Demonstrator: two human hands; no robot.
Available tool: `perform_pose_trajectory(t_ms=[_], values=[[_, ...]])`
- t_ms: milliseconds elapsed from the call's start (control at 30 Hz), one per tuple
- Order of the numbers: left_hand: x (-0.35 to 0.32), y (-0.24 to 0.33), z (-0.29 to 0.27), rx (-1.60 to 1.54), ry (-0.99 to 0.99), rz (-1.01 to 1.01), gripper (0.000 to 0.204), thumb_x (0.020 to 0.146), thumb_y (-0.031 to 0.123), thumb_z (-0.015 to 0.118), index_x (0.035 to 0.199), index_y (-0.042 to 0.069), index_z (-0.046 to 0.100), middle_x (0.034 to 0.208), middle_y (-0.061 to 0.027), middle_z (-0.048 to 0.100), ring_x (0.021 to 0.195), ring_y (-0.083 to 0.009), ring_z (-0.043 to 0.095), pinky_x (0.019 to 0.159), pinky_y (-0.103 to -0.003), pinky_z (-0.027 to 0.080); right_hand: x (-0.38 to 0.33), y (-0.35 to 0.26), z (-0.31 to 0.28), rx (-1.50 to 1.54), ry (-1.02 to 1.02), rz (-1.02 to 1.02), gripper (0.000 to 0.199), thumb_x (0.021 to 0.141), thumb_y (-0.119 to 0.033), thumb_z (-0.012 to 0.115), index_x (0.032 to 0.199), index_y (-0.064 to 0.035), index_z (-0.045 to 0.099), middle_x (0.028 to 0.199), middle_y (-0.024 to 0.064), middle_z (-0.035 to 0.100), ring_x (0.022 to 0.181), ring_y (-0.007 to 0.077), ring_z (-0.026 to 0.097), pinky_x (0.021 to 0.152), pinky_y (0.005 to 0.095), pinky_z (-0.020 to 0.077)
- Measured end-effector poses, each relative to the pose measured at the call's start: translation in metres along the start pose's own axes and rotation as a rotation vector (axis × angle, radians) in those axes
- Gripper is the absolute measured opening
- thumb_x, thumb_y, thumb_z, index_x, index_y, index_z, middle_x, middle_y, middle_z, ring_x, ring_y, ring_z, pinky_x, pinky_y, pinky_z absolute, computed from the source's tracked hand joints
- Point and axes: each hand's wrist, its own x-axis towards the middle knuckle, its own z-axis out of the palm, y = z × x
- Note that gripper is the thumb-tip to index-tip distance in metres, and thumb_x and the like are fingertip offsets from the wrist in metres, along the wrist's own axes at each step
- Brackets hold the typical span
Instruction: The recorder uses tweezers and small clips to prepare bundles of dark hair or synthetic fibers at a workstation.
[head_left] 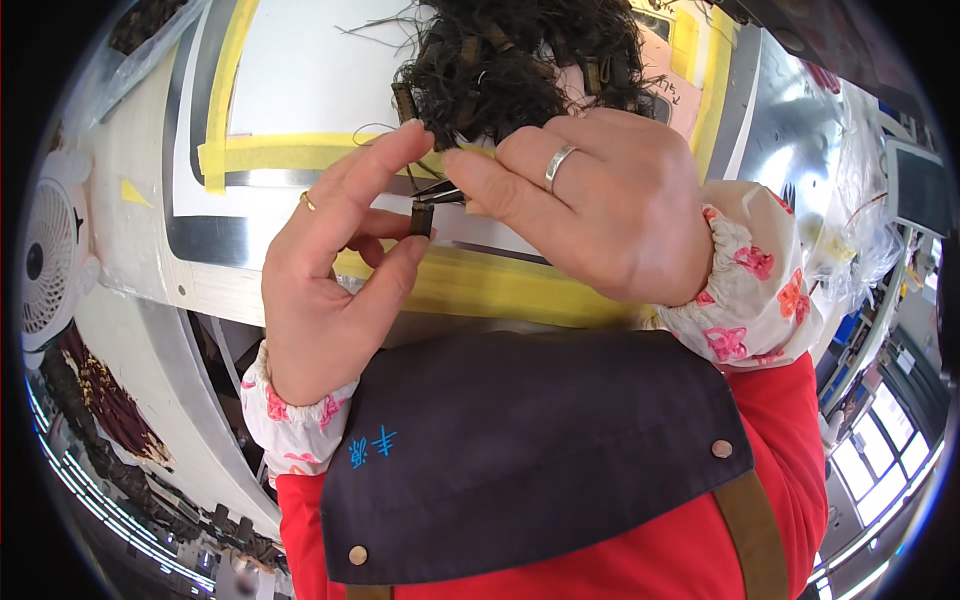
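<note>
The light is bright and even, with glare on the white table [300,70]. Edges bend strongly, corners are black, and the hands look sharp.

The curly hair bundle [520,60] is dark brown to black, with small brown clips in it. Below it, yellow tape [300,152] bands the white and grey table [300,80]. Nearer than the hair bundle, the apron bib [540,450] is dark navy with tan straps and light blue stitching. The sleeve covers [750,290] are cream with pink flowers over red sleeves. A silver ring [559,165] bands one finger.
</note>
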Motion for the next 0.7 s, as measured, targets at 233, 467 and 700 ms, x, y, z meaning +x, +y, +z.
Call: perform_pose_trajectory(t_ms=[233,467,700], values=[[0.001,0.003,0.001,0.190,0.012,0.064,0.060,0.067,-0.015,0.055,0.123,0.008,0.052,0.119,-0.0098,0.055,0.075,-0.0113,0.059,0.058,-0.020,0.046,0.000,-0.006,-0.001,-0.030,-0.095,0.017,0.033,0.060,-0.010,0.064,0.092,-0.0018,0.063,0.065,0.0016,0.049,0.052,0.0139,0.049,0.042,0.0272,0.0379],[0.002,0.004,-0.002,0.241,-0.029,0.084,0.063,0.066,-0.015,0.055,0.124,0.009,0.052,0.120,-0.0113,0.054,0.076,-0.0143,0.060,0.058,-0.021,0.047,0.001,-0.013,0.004,-0.081,-0.021,-0.005,0.017,0.061,-0.014,0.061,0.074,-0.0032,0.059,0.059,0.0017,0.049,0.053,0.0136,0.053,0.047,0.0266,0.0414],[0.013,0.005,-0.036,0.439,-0.121,0.041,0.058,0.069,-0.017,0.052,0.123,0.006,0.053,0.115,-0.0110,0.058,0.078,-0.0124,0.059,0.066,-0.022,0.047,-0.006,0.011,-0.007,-0.003,-0.269,0.294,0.022,0.064,-0.019,0.069,0.072,-0.0048,0.055,0.064,0.0061,0.054,0.057,0.0214,0.058,0.048,0.0325,0.0450]])
